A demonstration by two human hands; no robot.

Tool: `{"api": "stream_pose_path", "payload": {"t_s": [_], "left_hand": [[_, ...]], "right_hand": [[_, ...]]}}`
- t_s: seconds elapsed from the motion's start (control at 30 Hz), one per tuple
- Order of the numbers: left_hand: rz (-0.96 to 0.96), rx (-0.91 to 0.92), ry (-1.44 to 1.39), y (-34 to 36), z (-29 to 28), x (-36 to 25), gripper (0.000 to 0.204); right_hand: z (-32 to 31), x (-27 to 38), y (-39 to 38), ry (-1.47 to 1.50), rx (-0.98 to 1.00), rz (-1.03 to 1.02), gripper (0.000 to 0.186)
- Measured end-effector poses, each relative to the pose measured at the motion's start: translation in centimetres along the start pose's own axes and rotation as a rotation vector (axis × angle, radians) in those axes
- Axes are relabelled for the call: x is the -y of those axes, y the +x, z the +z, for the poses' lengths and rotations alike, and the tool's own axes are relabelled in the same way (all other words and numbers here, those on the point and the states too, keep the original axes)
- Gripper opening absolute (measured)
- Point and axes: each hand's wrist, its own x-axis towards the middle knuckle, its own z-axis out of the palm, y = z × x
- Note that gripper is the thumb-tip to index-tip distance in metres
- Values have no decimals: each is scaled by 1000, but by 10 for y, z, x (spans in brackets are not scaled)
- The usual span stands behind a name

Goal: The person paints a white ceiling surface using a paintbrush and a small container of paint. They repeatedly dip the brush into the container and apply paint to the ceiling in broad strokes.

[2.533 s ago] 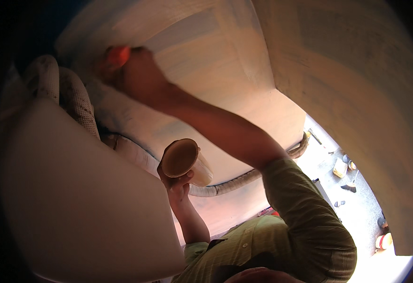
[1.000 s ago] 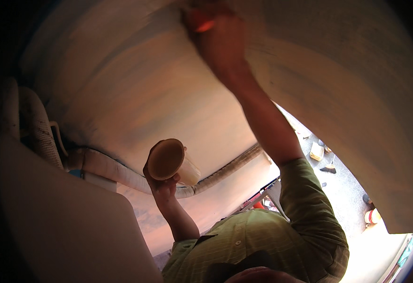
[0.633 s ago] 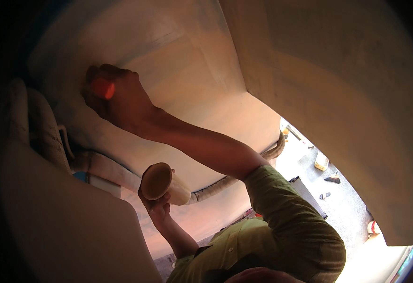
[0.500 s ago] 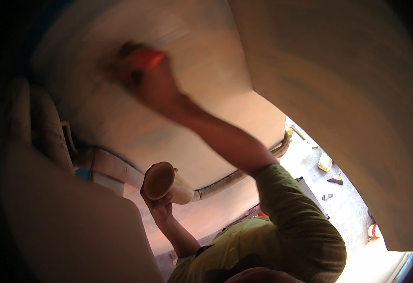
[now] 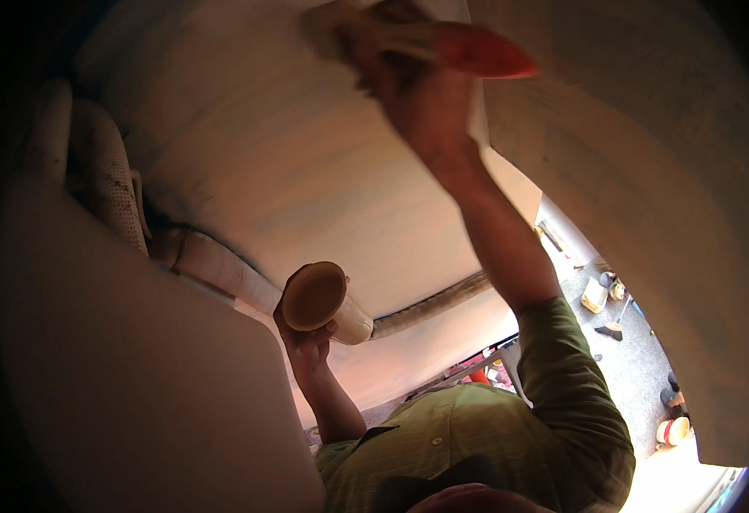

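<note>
My right hand [image 5: 425,107] is raised to the top of the view, its fingers closed round a paintbrush [image 5: 487,51] with a red handle. The handle points right; the bristle end, up by the pale surface [image 5: 297,171], is smeared by motion. Lower down, my left hand [image 5: 308,352] grips a beige cup [image 5: 317,295] from below. The cup's round mouth is tilted toward me, and its inside is the same beige, so I cannot tell how full it is.
A large panel [image 5: 631,197] closes in the right side, and another pale panel [image 5: 152,359] stands at lower left. Thick pipes [image 5: 105,162] run along the left; one [image 5: 434,303] passes behind the cup. On the bright floor far right lie a brush [image 5: 611,331] and a bucket [image 5: 672,432].
My right hand has swept up and to the right with the paintbrush. In the view, my left hand and the cup sit slightly higher and further right, as does the scene around them.
</note>
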Motion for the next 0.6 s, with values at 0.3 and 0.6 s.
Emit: {"api": "stream_pose_path", "payload": {"t_s": [0.3, 0.6], "left_hand": [[-84, -275, 190, -40, 5, -25, 81], [-77, -184, 174, -38, -7, -22, 81]], "right_hand": [[163, 34, -32, 329, 114, -64, 19], [151, 4, -32, 163, 87, -186, 22]]}}
